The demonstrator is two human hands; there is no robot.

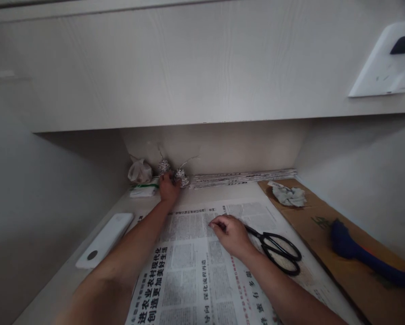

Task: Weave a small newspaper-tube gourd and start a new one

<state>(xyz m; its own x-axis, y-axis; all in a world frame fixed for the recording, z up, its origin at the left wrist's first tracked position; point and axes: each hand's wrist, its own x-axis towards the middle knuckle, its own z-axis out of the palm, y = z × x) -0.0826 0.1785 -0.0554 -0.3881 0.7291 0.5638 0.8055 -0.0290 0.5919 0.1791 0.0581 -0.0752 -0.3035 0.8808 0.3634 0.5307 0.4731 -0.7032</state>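
Observation:
At the back of the surface my left hand [170,187] reaches in with its fingers curled about a small gourd-shaped piece woven from printed paper [182,178]. A second woven piece [163,167], topped by a thin twisted stem, stands just to its left. My fingertips are partly hidden there. Over the newspaper [185,253], my right hand [230,232] is loosely closed with thumb and forefinger together, and nothing shows in it. Black-handled scissors [280,250] lie right beside this hand, their blades largely hidden behind it.
Rolled paper sticks [243,177] lie along the back wall. Left stand a whitish bag-like bundle [140,171], a tissue packet [144,189] and a white phone-like device [105,241]. Cardboard [310,225] on the right bears a crumpled cloth [288,195] and a blue-handled tool [365,255]. A cabinet panel [188,67] overhangs everything.

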